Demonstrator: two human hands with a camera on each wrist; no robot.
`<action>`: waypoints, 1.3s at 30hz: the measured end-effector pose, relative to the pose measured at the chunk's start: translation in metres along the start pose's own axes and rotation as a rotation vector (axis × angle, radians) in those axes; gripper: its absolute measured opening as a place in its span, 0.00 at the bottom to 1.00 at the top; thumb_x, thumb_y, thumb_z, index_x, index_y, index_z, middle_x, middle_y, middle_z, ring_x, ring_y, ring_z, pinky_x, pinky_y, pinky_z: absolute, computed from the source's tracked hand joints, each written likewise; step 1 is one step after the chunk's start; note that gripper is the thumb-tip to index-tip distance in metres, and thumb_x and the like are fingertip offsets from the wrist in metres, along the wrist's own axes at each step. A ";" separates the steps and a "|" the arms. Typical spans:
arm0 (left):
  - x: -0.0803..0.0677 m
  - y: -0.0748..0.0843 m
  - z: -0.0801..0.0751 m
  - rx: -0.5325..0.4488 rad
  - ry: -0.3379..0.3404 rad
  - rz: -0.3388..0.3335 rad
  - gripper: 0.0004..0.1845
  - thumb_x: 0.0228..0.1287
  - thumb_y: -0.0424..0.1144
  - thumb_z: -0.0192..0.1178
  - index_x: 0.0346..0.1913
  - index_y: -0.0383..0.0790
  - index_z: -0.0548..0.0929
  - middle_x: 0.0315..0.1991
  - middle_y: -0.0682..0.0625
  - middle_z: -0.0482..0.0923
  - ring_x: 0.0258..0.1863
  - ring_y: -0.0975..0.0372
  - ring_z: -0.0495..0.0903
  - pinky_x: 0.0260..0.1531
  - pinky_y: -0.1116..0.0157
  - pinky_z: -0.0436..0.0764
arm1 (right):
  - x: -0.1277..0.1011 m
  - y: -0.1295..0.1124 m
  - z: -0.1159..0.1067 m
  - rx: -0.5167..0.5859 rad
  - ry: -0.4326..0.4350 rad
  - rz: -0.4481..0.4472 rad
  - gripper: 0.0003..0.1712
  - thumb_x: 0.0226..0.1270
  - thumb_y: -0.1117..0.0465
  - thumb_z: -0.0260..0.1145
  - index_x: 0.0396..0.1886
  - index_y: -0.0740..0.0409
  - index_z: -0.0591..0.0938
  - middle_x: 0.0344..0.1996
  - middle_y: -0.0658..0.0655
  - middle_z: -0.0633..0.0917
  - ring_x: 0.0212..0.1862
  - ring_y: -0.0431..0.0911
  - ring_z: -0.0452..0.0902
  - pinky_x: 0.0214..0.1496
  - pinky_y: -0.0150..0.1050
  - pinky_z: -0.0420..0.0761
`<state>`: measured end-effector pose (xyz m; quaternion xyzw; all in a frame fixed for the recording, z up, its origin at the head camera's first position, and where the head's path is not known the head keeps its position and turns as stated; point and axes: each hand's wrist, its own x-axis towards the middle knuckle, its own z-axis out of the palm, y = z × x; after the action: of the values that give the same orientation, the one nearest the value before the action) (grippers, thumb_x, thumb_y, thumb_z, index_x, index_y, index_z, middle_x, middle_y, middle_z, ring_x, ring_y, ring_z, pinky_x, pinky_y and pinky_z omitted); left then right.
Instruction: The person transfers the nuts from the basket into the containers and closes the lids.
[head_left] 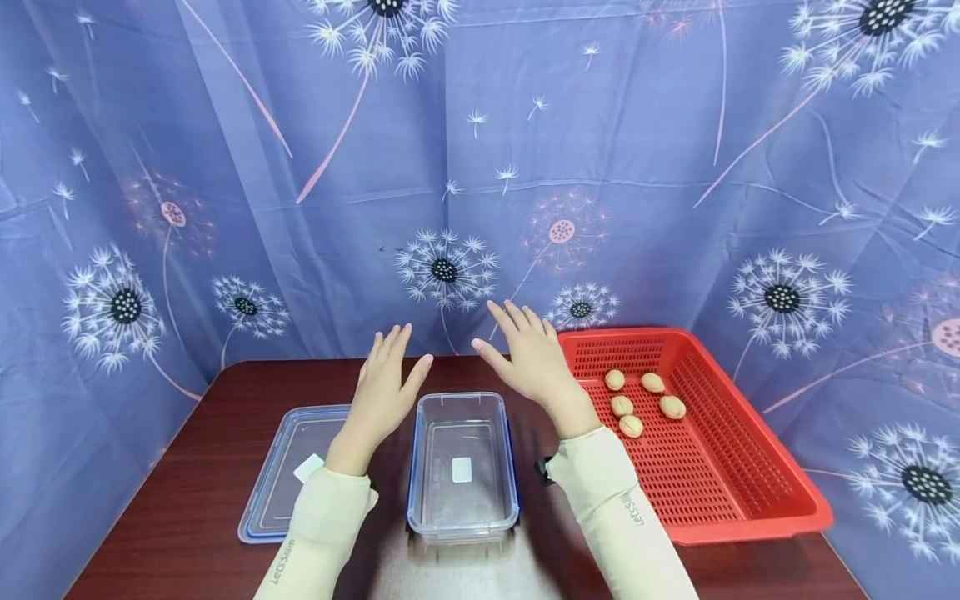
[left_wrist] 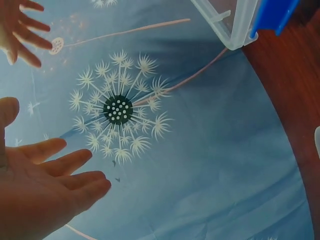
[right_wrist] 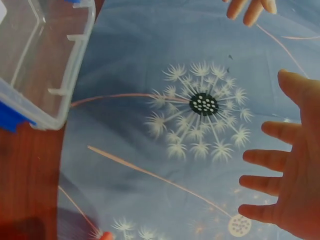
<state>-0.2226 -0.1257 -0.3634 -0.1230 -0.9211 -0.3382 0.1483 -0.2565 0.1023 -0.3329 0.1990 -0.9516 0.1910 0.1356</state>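
Observation:
Both hands are raised with fingers spread and hold nothing. In the head view my left hand [head_left: 385, 386] hovers between the plastic lid [head_left: 273, 492] and a clear plastic container [head_left: 465, 508]. My right hand [head_left: 531, 357] is up between the container and a red plastic basket [head_left: 750, 467]. The container has blue side clips and a white label inside on its bottom; no food shows in it. Several walnuts [head_left: 631, 426] lie in the far left part of the basket. The wrist views show the open left palm [left_wrist: 55, 185] and right palm [right_wrist: 295, 175].
A dark brown wooden table [head_left: 195, 450] carries everything. Behind it hangs a blue curtain [head_left: 495, 125] printed with dandelions, close to the table's far edge. The lid lies flat at the left, partly behind the left forearm; the basket fills the right side.

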 end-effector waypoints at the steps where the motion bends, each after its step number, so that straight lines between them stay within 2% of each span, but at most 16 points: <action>1: 0.000 -0.001 0.000 -0.025 0.000 -0.001 0.36 0.73 0.55 0.47 0.75 0.39 0.54 0.74 0.37 0.51 0.75 0.44 0.41 0.69 0.37 0.45 | 0.001 0.001 -0.003 0.003 0.007 -0.009 0.39 0.71 0.36 0.50 0.76 0.48 0.57 0.72 0.61 0.61 0.73 0.60 0.51 0.72 0.63 0.51; 5: -0.002 -0.006 0.000 -0.107 -0.011 -0.016 0.36 0.74 0.54 0.47 0.76 0.40 0.52 0.75 0.40 0.50 0.75 0.47 0.43 0.70 0.40 0.48 | 0.006 0.006 -0.012 0.015 0.037 -0.046 0.39 0.71 0.38 0.51 0.75 0.50 0.58 0.72 0.60 0.63 0.72 0.59 0.54 0.72 0.62 0.53; 13: -0.006 -0.019 0.005 -0.236 -0.035 -0.047 0.33 0.74 0.47 0.49 0.75 0.38 0.54 0.73 0.38 0.55 0.72 0.47 0.54 0.69 0.45 0.58 | 0.012 0.028 -0.028 0.047 0.070 -0.079 0.37 0.72 0.41 0.52 0.75 0.50 0.59 0.71 0.60 0.64 0.71 0.58 0.56 0.71 0.62 0.55; 21: -0.015 -0.033 0.019 -0.373 -0.078 -0.094 0.31 0.74 0.41 0.51 0.73 0.31 0.56 0.70 0.34 0.60 0.69 0.44 0.60 0.68 0.50 0.63 | 0.013 0.065 -0.042 0.112 0.034 -0.015 0.38 0.73 0.39 0.49 0.76 0.52 0.57 0.73 0.59 0.61 0.73 0.58 0.52 0.74 0.59 0.49; 26: -0.022 -0.039 0.030 -0.458 -0.109 -0.166 0.30 0.72 0.35 0.52 0.71 0.27 0.57 0.68 0.30 0.61 0.68 0.42 0.61 0.68 0.51 0.63 | 0.011 0.090 -0.049 0.133 0.021 0.046 0.39 0.73 0.39 0.49 0.76 0.52 0.56 0.73 0.62 0.60 0.73 0.62 0.51 0.73 0.61 0.50; 30: -0.027 -0.043 0.037 -0.474 -0.127 -0.216 0.28 0.71 0.32 0.52 0.69 0.24 0.59 0.66 0.28 0.62 0.67 0.40 0.62 0.67 0.50 0.64 | 0.006 0.110 -0.053 0.155 -0.001 0.089 0.39 0.74 0.40 0.47 0.76 0.54 0.55 0.72 0.64 0.59 0.71 0.66 0.50 0.71 0.64 0.52; 39: -0.039 -0.053 0.049 -0.486 -0.193 -0.312 0.27 0.70 0.28 0.51 0.68 0.22 0.59 0.65 0.27 0.63 0.66 0.40 0.64 0.66 0.50 0.66 | -0.002 0.147 -0.051 0.194 -0.026 0.136 0.37 0.76 0.42 0.45 0.76 0.57 0.54 0.72 0.68 0.58 0.72 0.67 0.49 0.72 0.64 0.50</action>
<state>-0.2132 -0.1373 -0.4443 -0.0437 -0.8308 -0.5543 -0.0273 -0.3088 0.2487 -0.3340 0.1484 -0.9417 0.2884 0.0898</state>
